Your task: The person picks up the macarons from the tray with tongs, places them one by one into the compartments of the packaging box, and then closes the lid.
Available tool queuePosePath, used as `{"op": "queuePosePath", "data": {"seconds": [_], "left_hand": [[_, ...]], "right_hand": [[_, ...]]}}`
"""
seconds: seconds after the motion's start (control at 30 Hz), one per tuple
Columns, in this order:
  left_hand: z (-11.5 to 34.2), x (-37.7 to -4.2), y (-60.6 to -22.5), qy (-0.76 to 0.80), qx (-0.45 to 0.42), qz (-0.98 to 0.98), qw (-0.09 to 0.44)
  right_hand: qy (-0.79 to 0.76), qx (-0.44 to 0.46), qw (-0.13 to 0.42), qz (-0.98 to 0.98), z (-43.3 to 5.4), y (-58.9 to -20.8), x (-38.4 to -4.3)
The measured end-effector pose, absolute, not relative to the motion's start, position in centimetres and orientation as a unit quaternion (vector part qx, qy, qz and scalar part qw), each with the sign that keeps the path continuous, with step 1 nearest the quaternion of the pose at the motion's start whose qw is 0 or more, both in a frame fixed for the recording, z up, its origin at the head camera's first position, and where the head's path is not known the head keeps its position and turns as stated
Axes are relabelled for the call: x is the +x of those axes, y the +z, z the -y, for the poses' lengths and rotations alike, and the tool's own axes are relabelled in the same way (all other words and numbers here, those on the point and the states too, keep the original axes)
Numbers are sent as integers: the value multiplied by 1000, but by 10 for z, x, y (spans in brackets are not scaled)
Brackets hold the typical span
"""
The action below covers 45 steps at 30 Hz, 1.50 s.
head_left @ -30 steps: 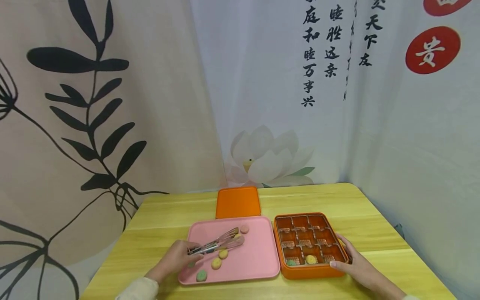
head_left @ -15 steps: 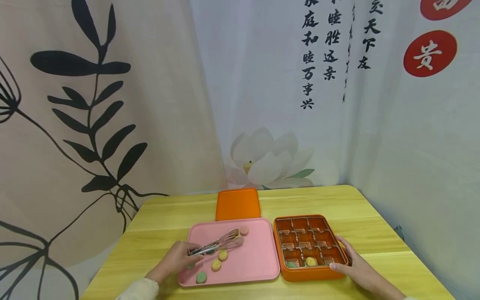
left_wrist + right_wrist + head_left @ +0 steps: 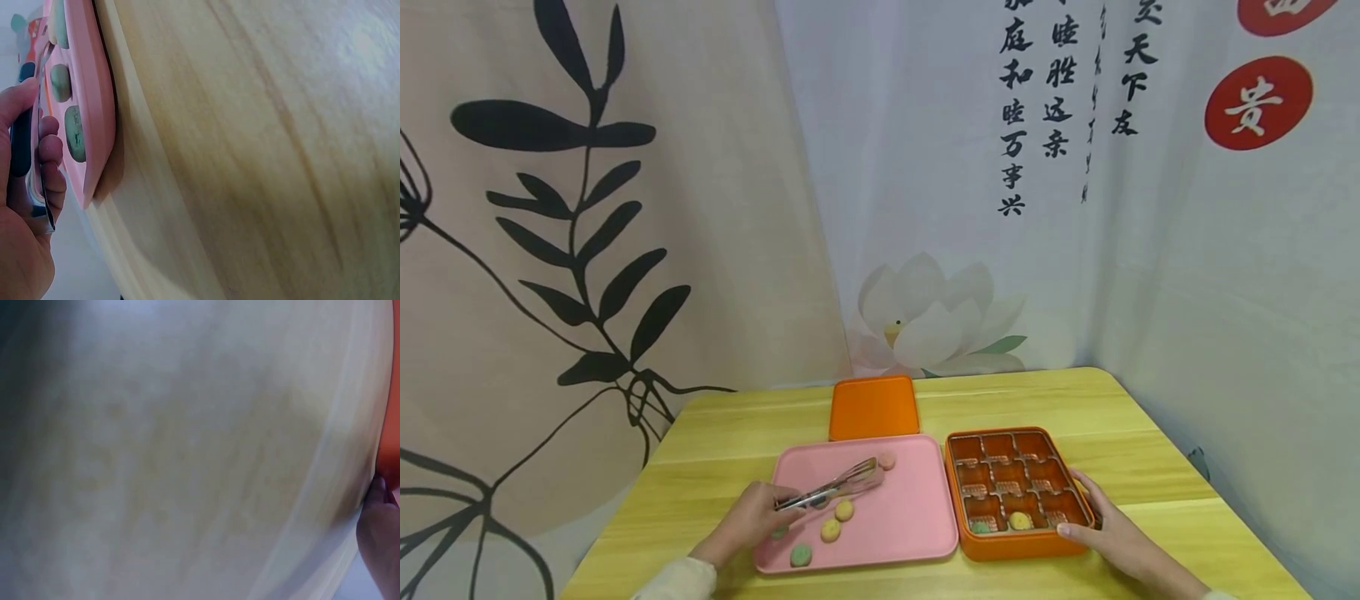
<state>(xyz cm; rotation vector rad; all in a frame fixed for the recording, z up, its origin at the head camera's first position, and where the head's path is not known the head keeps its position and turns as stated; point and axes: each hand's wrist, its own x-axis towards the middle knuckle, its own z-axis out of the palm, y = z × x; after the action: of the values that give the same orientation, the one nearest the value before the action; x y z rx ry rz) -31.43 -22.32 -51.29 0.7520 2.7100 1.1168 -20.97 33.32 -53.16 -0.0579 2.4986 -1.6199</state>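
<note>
My left hand (image 3: 756, 515) grips metal tongs (image 3: 831, 492) with dark handle grips, held slanting over the left half of a pink tray (image 3: 917, 533). The tongs' tips lie close to a pink macaron (image 3: 887, 460) at the tray's far side. Several yellow and green macarons lie below them, among them a yellow macaron (image 3: 831, 530) and a green macaron (image 3: 801, 555). My right hand (image 3: 1108, 533) holds the near right corner of an orange box (image 3: 1022, 547), thumb on its front rim. A green macaron (image 3: 981, 527) and a yellow macaron (image 3: 1019, 521) sit in its front compartments.
An orange lid (image 3: 874, 408) lies behind the tray. Box and tray stand side by side on a wood-patterned table (image 3: 1000, 400). A printed curtain (image 3: 760, 208) hangs behind the table.
</note>
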Motion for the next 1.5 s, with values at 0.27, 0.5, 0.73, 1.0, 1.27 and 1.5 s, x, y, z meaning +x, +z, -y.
{"op": "queuePosePath", "data": {"seconds": [0.27,0.5,0.73,1.0,1.27,1.5], "left_hand": [[224,-314,-509,363,237,-899,55],[220,-317,-498,362,234,-901,58],[217,-317,-485,347,249,-903,38],[191,-322,-466,344,301,-889,13],[143,-324,-451,359,316,-878,28],[91,-323,-444,357,357,-863,29]], "right_hand": [[-544,-21,77,-835,-333,-528,-209],[-536,-8,82,-840,-335,-526,-208],[-531,-16,80,-844,-332,-529,-209],[-529,-18,78,-845,-332,-530,-208],[-528,-13,79,-846,-332,-530,-207],[-551,-23,76,-831,-331,-531,-208]]}}
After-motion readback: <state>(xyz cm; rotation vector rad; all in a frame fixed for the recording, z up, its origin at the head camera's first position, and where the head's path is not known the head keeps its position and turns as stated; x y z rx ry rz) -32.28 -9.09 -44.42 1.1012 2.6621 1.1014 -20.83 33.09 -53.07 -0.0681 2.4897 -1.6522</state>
